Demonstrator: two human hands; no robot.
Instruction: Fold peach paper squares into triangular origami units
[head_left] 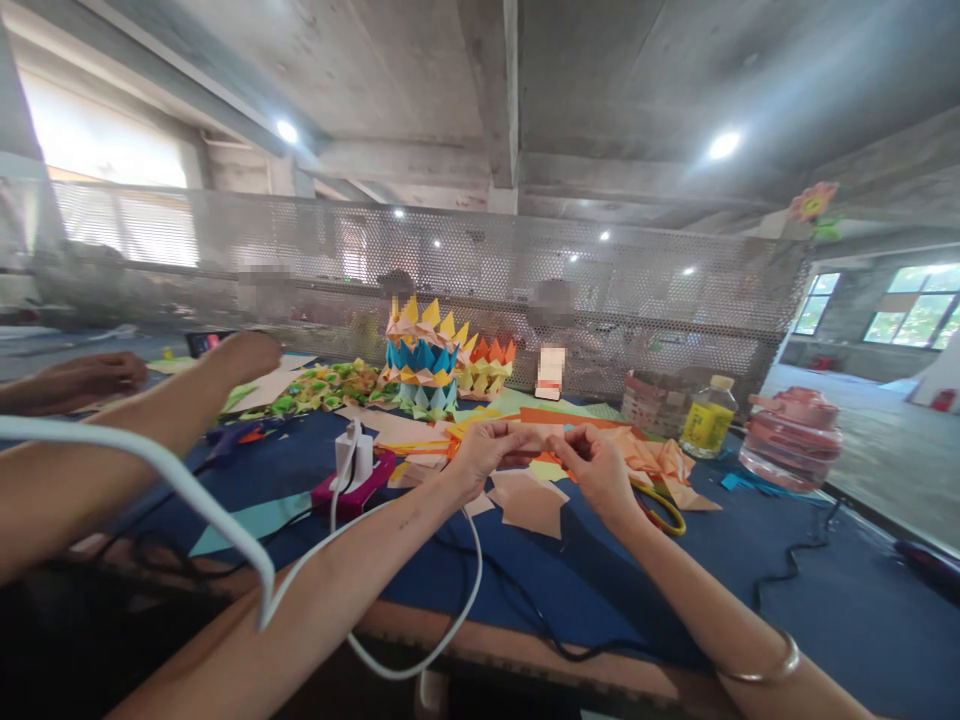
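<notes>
- Head view, landmark: magenta power strip (381,476), white charger (360,460) plugged in, on dark blue surface (622,625).
- Paper piece (547,434), one: right of the power strip and slightly beyond, lifted over the surface, between both hands.
- Long axis: apparently crosswise, from left fingertips to right fingertips.
- Nearer hand to paper piece: neither, both touching. Nearer to the power strip: left.
- Left hand (484,457): right of the power strip, thumb and fingers pinched narrow on the left end of the paper piece.
- Right hand (598,472): farther right of the power strip, pinched narrow on the opposite end.
- Look of paper piece: pale peach, small, largely covered by fingers; folds and number of layers too small to tell.
- Loose peach sheets (531,503): right of the power strip, on the surface, below the hands; edges angled.
- Scissors (670,514): far right of the power strip, yellow handle showing, near right wrist.
- Folded-paper crown (424,358): beyond the power strip, slightly to its right; tiers in pale teal, blue, peach, yellow.
- Co-worker's hand (247,356): left of and beyond the power strip; grip unclear.
</notes>
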